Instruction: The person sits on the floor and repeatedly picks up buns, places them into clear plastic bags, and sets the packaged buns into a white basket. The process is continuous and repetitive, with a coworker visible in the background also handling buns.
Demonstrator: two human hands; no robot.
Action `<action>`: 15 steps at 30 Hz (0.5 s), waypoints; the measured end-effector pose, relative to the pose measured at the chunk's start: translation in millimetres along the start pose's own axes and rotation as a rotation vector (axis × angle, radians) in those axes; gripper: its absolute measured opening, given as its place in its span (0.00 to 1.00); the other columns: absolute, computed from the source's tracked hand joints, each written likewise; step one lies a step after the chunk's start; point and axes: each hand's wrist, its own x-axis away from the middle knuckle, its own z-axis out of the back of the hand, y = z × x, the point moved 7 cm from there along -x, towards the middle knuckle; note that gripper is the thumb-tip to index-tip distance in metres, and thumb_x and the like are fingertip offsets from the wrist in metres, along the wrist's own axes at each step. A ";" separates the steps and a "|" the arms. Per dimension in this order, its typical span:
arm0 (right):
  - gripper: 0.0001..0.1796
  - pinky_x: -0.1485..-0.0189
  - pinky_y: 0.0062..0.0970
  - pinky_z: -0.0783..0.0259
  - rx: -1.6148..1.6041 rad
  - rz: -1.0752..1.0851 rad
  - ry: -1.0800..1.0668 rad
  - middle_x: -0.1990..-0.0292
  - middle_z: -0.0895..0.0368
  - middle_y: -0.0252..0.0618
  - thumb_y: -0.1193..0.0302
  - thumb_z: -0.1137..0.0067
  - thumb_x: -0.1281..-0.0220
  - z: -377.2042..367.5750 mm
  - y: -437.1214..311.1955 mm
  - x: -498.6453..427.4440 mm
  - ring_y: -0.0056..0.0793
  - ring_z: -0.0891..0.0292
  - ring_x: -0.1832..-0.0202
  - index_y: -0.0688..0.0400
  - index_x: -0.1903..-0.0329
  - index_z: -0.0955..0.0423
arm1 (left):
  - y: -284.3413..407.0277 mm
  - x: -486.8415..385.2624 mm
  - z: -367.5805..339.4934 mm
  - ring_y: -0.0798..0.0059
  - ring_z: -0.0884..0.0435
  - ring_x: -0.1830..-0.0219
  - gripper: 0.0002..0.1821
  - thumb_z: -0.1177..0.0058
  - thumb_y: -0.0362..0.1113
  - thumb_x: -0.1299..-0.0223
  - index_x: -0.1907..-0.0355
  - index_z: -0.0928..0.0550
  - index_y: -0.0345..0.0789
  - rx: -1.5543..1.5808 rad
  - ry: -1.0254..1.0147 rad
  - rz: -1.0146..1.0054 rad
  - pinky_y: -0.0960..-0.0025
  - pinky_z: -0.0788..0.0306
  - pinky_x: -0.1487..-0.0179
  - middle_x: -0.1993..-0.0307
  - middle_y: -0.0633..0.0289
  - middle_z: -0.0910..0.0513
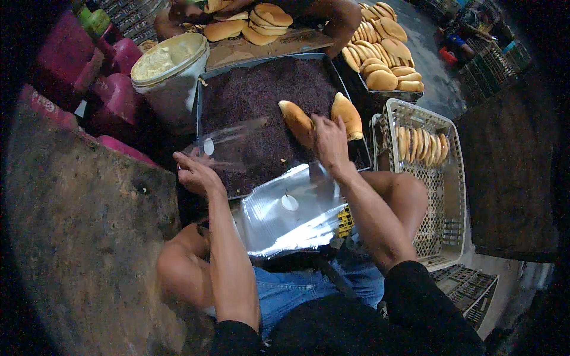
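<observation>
My left hand (198,173) pinches a clear plastic bag (238,133) with a white oval mark, stretched over the left of a metal tray (199,111). Dark purple-brown crumbly filling (262,84) covers the tray. My right hand (330,140) is closed at the side of a golden bread bun (295,121), its thumb hidden there. A second bun (347,115) lies at the tray's right edge, close against my fingertips. A stack of clear plastic bags (267,218) rests across my lap, in front of the tray.
A white bucket (171,100) of pale creamy filling stands left of the tray. To the right, a plastic crate (427,209) holds a bagged row of buns (421,144). More buns (380,53) pile up beyond. Another person's arm (340,22) is across the tray, near stacked flat buns (267,22).
</observation>
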 end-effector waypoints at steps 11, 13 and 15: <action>0.27 0.56 0.21 0.28 -0.982 -0.443 -0.334 0.64 0.18 0.35 0.71 0.38 0.36 164.2 21.5 7.9 0.20 0.22 0.60 0.60 0.35 0.34 | 55.2 48.1 -31.6 0.60 0.11 0.60 0.38 0.66 0.61 0.24 0.48 0.24 0.22 -0.048 -0.049 -0.181 0.63 0.14 0.64 0.57 0.47 0.13; 0.27 0.55 0.21 0.29 -1.056 -0.433 -0.344 0.64 0.18 0.34 0.71 0.39 0.36 147.4 14.3 3.0 0.19 0.22 0.60 0.60 0.36 0.34 | 46.7 67.7 -45.9 0.57 0.12 0.57 0.38 0.67 0.63 0.24 0.39 0.28 0.25 0.096 -0.199 -0.063 0.62 0.14 0.60 0.51 0.43 0.16; 0.27 0.54 0.21 0.29 -1.108 -0.474 -0.326 0.62 0.18 0.35 0.69 0.37 0.36 134.3 5.6 1.9 0.19 0.22 0.58 0.61 0.37 0.33 | 51.9 98.1 -53.2 0.55 0.13 0.55 0.39 0.67 0.64 0.25 0.34 0.32 0.28 0.266 -0.358 0.034 0.62 0.15 0.58 0.48 0.41 0.19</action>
